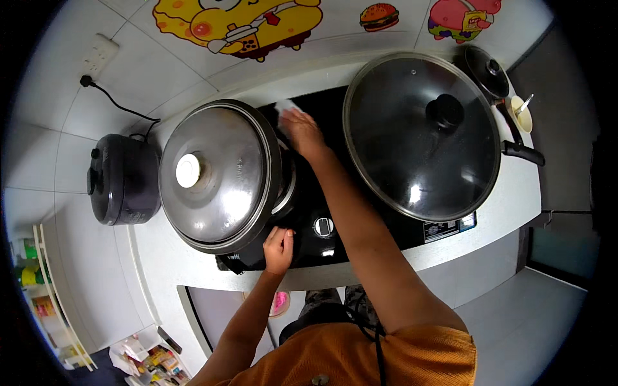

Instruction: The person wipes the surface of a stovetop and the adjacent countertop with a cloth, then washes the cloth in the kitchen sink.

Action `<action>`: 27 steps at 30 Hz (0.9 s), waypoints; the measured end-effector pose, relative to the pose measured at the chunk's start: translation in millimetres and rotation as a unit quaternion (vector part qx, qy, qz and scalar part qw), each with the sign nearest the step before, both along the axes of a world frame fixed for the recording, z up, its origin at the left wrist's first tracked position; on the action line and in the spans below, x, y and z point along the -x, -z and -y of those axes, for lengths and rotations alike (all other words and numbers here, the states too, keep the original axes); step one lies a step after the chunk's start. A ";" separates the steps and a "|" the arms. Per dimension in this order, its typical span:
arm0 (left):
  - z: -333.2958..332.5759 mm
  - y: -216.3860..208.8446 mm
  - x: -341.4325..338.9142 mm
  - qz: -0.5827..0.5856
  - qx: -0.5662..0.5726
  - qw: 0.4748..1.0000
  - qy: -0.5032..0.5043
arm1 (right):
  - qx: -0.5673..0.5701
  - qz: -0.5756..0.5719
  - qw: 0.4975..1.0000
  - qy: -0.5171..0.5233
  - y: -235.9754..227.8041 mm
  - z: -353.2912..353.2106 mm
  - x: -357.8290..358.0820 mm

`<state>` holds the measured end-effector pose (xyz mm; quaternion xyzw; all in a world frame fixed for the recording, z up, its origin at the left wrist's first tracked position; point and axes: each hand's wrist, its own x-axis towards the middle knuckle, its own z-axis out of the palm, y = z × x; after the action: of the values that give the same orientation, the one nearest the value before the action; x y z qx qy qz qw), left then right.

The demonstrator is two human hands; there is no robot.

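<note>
My right hand [301, 130] reaches across the black glass cooktop [329, 122]. It presses a crumpled white cloth [287, 107], perhaps paper, onto the glass near the back edge. Only part of the cloth shows past the fingers. To the left of that hand stands a large lidded pot [222, 212] with a pale knob; a big wok [412, 138] under a glass lid is to the right. My left hand [279, 249] is curled into a fist at the cooktop's front, beside the pot, with nothing visible in it. A silver control knob [324, 226] sits between my arms.
A dark electric cooker [125, 180] stands at the left, its cord running to a wall socket [100, 56]. At the far right are a small lidded pan [486, 72] and a pale bowl [521, 116] with a spoon. The wok's handle [523, 153] juts over the counter's right side.
</note>
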<state>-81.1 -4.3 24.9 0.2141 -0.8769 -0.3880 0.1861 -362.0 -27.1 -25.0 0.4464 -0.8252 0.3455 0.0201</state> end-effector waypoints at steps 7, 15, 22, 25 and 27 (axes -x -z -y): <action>10.9 3.3 9.3 -0.013 -0.023 1.000 -0.006 | 0.030 0.038 0.995 -0.087 -0.3 -28.3 -9.6; 7.2 0.7 -1.2 -0.051 -0.074 0.996 -0.021 | -0.117 0.020 0.993 0.003 -12.8 -72.0 -79.1; 14.5 -5.2 -10.5 -0.068 -0.049 0.996 -0.029 | -0.139 0.076 0.986 -0.049 -24.4 -106.0 -150.3; 23.0 -3.5 -17.8 -0.070 -0.010 0.997 -0.033 | -0.306 0.151 0.937 -0.074 -68.9 -103.9 -156.4; 26.6 1.9 -22.9 -0.071 0.005 0.997 -0.032 | -0.295 0.226 0.926 -0.071 -86.3 -105.2 -151.9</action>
<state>-58.3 -30.9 23.0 0.2131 -0.8561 -0.3912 0.2619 -210.1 78.0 61.3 0.3999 -0.8387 0.1785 -0.3239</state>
